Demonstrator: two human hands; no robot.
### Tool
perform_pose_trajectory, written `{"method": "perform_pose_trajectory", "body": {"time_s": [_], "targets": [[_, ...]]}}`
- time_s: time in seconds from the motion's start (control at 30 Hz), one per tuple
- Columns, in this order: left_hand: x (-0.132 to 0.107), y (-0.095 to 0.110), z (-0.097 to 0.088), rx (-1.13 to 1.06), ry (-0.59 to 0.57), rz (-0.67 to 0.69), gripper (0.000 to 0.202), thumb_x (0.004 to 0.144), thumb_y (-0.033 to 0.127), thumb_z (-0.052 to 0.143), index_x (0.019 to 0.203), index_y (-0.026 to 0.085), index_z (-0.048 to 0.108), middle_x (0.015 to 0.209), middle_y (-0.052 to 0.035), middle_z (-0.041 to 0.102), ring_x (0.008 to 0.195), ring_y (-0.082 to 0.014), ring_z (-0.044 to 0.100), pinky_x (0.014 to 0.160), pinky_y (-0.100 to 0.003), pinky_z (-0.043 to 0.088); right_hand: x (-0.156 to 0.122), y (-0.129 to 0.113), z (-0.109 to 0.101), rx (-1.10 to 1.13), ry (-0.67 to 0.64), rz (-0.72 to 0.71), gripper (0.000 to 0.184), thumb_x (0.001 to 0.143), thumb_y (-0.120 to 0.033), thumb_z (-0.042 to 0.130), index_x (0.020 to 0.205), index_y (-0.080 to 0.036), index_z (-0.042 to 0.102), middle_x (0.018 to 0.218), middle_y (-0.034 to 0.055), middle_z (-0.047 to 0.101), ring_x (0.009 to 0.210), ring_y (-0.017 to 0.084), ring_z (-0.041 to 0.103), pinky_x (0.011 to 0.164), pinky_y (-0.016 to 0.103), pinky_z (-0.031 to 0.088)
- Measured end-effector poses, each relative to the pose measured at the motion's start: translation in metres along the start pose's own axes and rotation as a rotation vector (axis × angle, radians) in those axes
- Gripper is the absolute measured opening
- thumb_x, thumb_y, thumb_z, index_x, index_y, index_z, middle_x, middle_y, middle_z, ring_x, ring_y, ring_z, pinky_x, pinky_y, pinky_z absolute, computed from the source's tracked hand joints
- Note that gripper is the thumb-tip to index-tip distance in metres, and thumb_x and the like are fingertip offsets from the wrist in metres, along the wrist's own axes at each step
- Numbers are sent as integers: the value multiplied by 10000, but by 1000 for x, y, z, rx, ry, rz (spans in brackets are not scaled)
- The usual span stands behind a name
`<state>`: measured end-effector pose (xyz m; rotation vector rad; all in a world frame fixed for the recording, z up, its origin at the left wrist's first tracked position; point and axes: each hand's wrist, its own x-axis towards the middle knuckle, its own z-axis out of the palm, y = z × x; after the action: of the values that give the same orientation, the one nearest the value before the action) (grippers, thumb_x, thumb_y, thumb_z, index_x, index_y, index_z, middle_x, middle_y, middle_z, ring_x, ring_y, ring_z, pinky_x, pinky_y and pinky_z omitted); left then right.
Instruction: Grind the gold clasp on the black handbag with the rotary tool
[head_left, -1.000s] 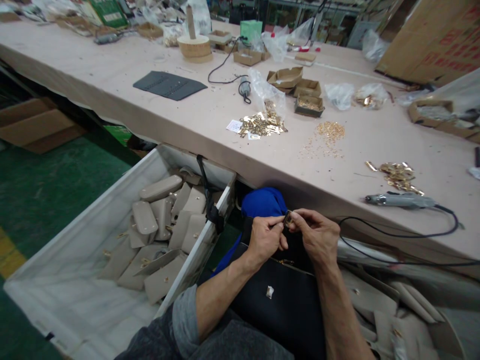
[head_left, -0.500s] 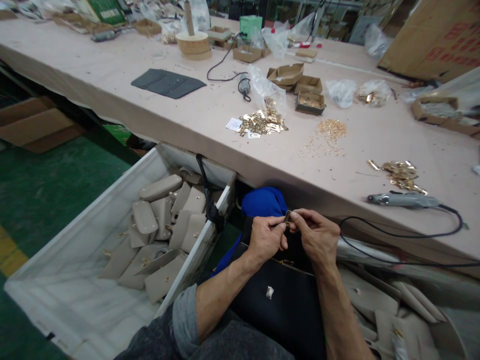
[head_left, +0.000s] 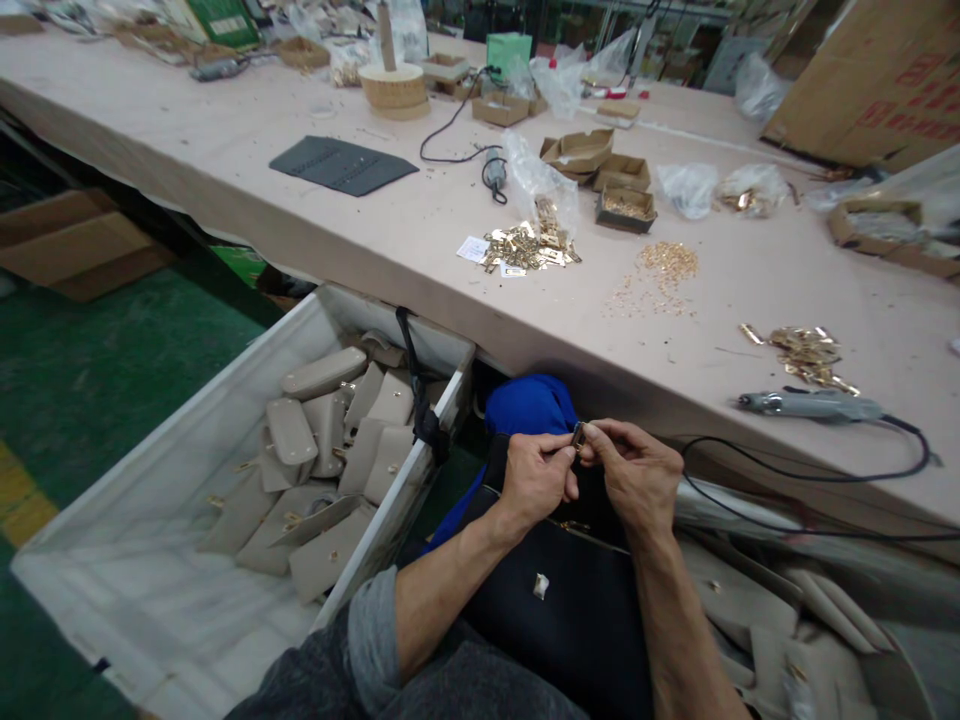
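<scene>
My left hand (head_left: 534, 476) and my right hand (head_left: 637, 474) meet fingertip to fingertip over my lap, both pinching a small gold metal clasp (head_left: 577, 438). Under them lies a black leather bag piece (head_left: 570, 600) with a small metal fitting on its face. A blue cloth (head_left: 525, 405) sits just beyond my hands, below the table's front edge.
A white bin (head_left: 187, 540) at my left holds several beige leather flaps. The long pink table (head_left: 375, 230) carries piles of gold hardware (head_left: 529, 245), small cardboard trays, plastic bags, a grey pad (head_left: 341, 165) and a corded power tool (head_left: 810, 405). More beige pieces lie at my right.
My hands stay together on the clasp with only slight finger movement. The view has shifted a little.
</scene>
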<state>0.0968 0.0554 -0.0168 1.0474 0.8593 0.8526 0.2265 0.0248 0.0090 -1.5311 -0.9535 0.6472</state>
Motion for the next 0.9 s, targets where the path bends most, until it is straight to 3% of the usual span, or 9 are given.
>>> {"method": "perform_pose_trajectory", "body": {"time_s": [0.23,0.43,0.9], "targets": [[-1,-2,2,-28,40,-15,346,912,291,655,1135,71,802,479,0,624,355,-94,502,391,-185,437,1,6,-4,-28,-12,-81,233,872,-397,818,936,-173,809,871,65,722,648,184,685,567,285,597],[-2,-4,5,-95,79,-24,378,886,301,689,1144,45,792,481,-20,643,356,-101,519,396,-190,454,0,7,-11,-148,-69,-179,190,919,-351,754,1015,-202,824,969,75,733,850,213,705,690,300,599],[-4,-6,3,-88,98,1,376,878,259,662,1163,50,790,480,-8,636,364,-95,509,429,-198,453,-5,9,-10,-179,-95,-248,174,933,-317,754,1066,-224,817,1026,67,735,876,215,709,752,329,575]]}}
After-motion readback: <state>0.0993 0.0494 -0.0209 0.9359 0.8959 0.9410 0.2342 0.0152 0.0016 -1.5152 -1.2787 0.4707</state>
